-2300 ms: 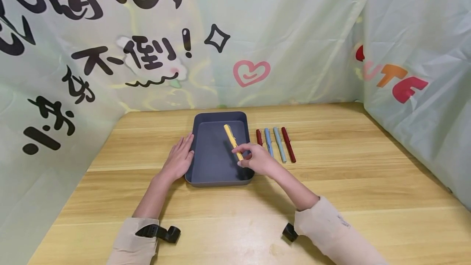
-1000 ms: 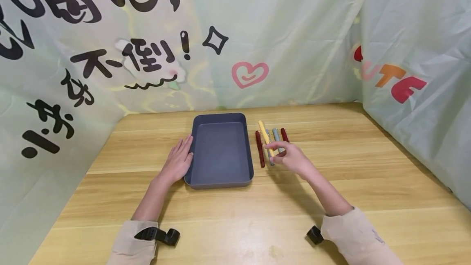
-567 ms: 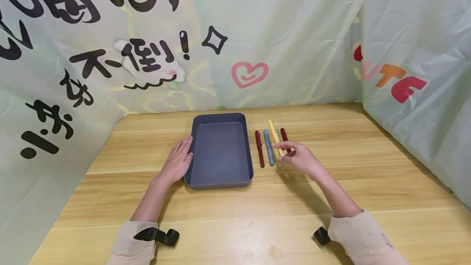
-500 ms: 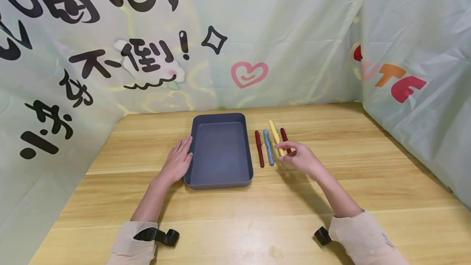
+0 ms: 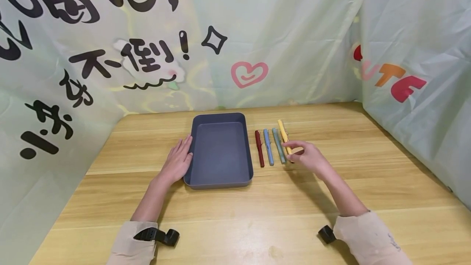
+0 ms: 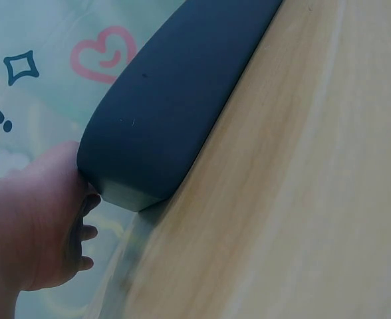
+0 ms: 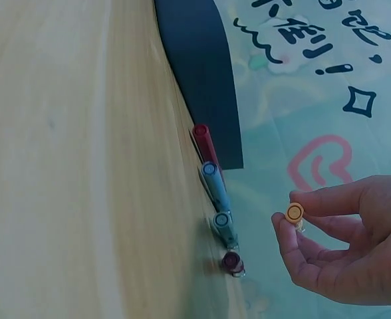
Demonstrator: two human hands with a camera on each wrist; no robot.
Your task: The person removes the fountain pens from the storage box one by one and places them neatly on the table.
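Observation:
My right hand (image 5: 308, 158) pinches a yellow pen (image 5: 282, 130) between thumb and fingertips. In the right wrist view the yellow pen (image 7: 294, 212) is held up off the table, end toward the camera. Below it, a row of pens lies on the wood: a dark red pen (image 5: 259, 149), a blue pen (image 5: 269, 147), a teal pen (image 5: 278, 144) and a second dark red pen (image 7: 232, 262), mostly hidden in the head view behind the yellow pen and hand. My left hand (image 5: 177, 162) rests with straight fingers along the left side of the dark grey tray (image 5: 220, 154).
The tray holds nothing and stands just left of the row of pens. A printed cloth (image 5: 301, 32) hangs behind and beside the wooden table (image 5: 220, 224). A black strap-mounted camera (image 5: 171, 237) sits on the left sleeve.
My right hand has carried the yellow pen from over the tray rightward across the row, to over the rightmost dark red pen. The teal pen is uncovered again. The left hand stays at the tray.

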